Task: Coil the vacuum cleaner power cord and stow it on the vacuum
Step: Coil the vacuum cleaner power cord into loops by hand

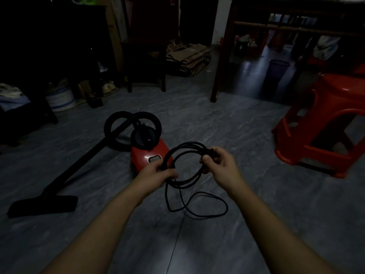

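Observation:
A small red vacuum cleaner (pixel 146 153) sits on the grey floor, with a black lid and a looped black hose on top. Its black wand and floor nozzle (pixel 42 204) stretch out to the lower left. The black power cord (pixel 183 153) forms several loops held above the floor just right of the vacuum. My left hand (pixel 156 173) grips the loops on their left side. My right hand (pixel 219 163) pinches them on the right side near the top. A loose stretch of cord (pixel 207 212) trails down and lies on the floor below the hands.
A red plastic stool (pixel 325 125) stands at the right. Dark wooden furniture legs (pixel 214 80) and a chair (pixel 146 62) stand behind the vacuum. Flattened cardboard (pixel 189 56) lies further back, a blue bin (pixel 278 76) under the table, dark shelving with clutter at the left.

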`<state>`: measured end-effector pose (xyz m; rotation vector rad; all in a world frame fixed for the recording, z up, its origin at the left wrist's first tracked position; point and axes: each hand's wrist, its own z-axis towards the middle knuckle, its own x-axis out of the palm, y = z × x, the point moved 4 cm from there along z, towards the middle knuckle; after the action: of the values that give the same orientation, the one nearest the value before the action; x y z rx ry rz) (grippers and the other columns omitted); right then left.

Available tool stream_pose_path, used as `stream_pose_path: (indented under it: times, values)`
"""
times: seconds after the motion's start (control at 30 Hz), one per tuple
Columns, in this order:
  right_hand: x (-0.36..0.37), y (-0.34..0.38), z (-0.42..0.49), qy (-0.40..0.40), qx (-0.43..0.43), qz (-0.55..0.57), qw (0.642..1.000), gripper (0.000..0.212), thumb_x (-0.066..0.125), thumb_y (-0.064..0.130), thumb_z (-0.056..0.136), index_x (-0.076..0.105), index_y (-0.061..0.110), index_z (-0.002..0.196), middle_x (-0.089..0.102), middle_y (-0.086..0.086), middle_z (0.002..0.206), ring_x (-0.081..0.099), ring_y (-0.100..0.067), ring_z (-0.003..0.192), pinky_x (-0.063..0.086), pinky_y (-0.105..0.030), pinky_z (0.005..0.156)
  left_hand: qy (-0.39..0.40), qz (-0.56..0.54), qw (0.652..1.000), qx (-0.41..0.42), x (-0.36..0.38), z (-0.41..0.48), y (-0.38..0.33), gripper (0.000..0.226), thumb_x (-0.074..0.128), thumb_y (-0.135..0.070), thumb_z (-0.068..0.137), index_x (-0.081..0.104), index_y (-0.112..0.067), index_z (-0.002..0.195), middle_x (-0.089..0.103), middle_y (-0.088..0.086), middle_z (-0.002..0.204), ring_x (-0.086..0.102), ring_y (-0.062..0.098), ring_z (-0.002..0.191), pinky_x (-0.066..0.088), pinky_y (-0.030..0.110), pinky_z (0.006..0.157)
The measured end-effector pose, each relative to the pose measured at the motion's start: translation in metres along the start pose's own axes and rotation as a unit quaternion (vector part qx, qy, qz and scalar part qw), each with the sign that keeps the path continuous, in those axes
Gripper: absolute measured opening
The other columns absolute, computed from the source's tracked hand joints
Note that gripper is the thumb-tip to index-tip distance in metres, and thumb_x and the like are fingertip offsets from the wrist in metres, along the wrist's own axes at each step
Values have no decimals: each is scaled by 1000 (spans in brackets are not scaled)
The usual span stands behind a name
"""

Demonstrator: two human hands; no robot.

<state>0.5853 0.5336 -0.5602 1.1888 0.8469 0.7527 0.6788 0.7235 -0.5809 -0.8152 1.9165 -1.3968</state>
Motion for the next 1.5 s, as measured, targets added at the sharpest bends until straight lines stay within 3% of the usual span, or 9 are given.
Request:
stream_pose_path:
  times: [0.17,0.3,0.5,0.6,0.7,0.87,1.13,1.37,1.5]
  values:
    - [-9,-12,1,-20,29,-41,999,6,55,6,97,60,2,99,67,-7,81,61,-6,59,54,-22,59,-31,-59,998,8,-1,-1,-10,23,76,-11,83,65,-12,103,78,12,87,75,29,88,57,29,68]
    - [-11,-19,2,-12,47,-72,996,10,54,7,98,58,0,104,68,-7,83,62,-12,62,56,-25,60,-51,-123,991,28,-1,-3,-21,22,74,-8,84,67,-7,104,76,3,73,73,11,65,54,18,54]
    - [-11,-34,7,-25,60,-112,992,11,63,16,93,63,9,101,70,-4,87,67,-17,70,57,-35,68,-69,-81,992,61,-4,-4,-23,16,73,-9,86,69,-10,102,78,2,81,73,8,71,54,15,60]
    - [-12,-38,5,-12,48,-207,977,15,73,28,85,68,22,98,68,7,87,66,-10,72,54,-30,67,-78,-63,993,58,-12,-1,-19,19,75,-11,85,71,-9,103,78,4,84,73,13,76,57,22,65]
    - [-12,-39,4,6,11,-299,954,33,74,43,77,69,28,105,67,5,97,62,-10,69,53,-29,65,-88,-40,994,56,-16,-1,-17,19,75,-7,84,72,-6,103,77,8,86,72,5,69,55,16,59]
    - [-12,-35,4,0,-1,-367,930,61,73,48,78,59,20,130,60,1,117,61,-14,89,54,-33,81,-80,-7,995,61,-17,0,-15,19,75,-5,84,71,-4,102,76,12,92,72,3,69,53,12,58]
    - [-9,-38,3,15,33,-389,921,73,72,55,77,54,17,137,55,-5,123,60,-19,102,53,-36,91,-78,44,993,73,-19,2,-12,13,76,-5,82,72,-11,94,75,4,89,71,9,78,52,11,61]
    - [11,-25,1,55,-29,-340,938,46,75,41,81,64,26,123,55,9,105,54,0,76,42,-13,67,-45,101,991,78,-9,5,-8,14,78,-6,81,74,-12,92,74,4,84,70,13,77,54,14,63]
    - [28,-19,-3,115,-50,-309,943,35,73,33,85,67,23,118,61,6,109,54,0,78,46,-16,72,-7,129,988,88,-4,7,-4,16,78,-7,80,75,-11,95,76,6,88,73,18,84,57,20,70]
